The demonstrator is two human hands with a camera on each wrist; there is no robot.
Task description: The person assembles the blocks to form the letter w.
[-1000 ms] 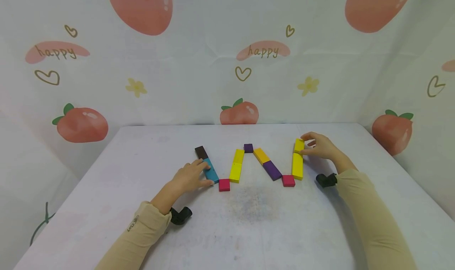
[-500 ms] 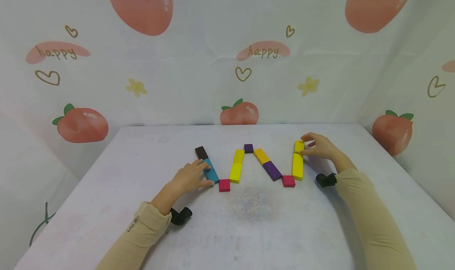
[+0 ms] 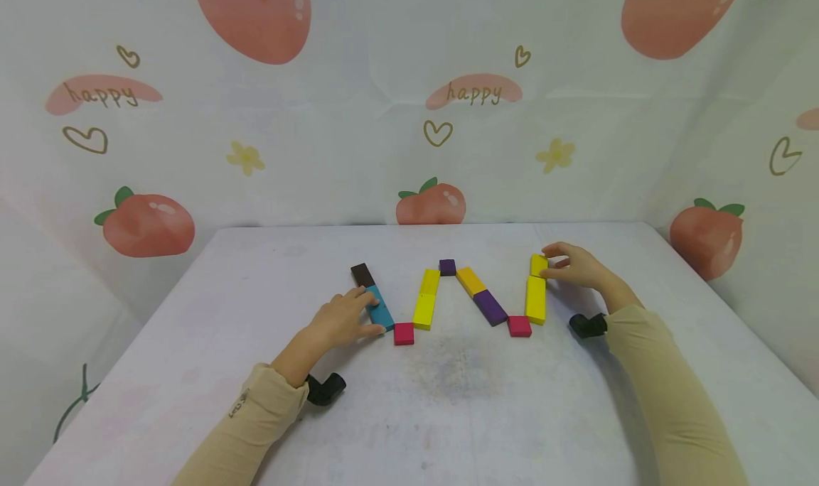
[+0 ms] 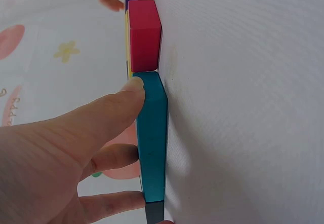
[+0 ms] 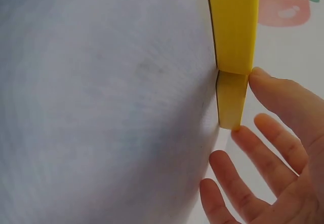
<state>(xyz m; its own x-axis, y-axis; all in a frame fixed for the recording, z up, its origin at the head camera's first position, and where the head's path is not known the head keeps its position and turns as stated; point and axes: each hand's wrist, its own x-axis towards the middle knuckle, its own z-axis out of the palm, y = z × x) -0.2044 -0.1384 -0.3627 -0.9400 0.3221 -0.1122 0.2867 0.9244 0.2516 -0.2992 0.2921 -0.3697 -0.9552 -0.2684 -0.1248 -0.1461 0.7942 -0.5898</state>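
Note:
Coloured wooden blocks lie in a zigzag row on a white table. My left hand (image 3: 335,319) touches a blue block (image 3: 382,315) at the row's left end. In the left wrist view its thumb tip lies on the top edge of that block, other fingertips along its side. A dark block (image 3: 362,274) adjoins the blue one's far end. My right hand (image 3: 576,266) is at the right end, beside a short yellow block (image 5: 232,100). Its index fingertip touches that block's far end, its thumb the joint with a longer yellow block (image 3: 535,301); the fingers are fairly straight.
Between the hands lie two red blocks (image 3: 404,334), two yellow blocks (image 3: 424,312), a small purple block (image 3: 447,267), an orange block (image 3: 471,281) and a longer purple block (image 3: 490,308). A printed cloth (image 3: 345,159) hangs behind the table (image 3: 448,429). Black camera mounts (image 3: 327,389) sit at both wrists.
The short yellow block has slid slightly towards me against the longer one, and my right index finger has come nearer with it. My left hand has stayed in place.

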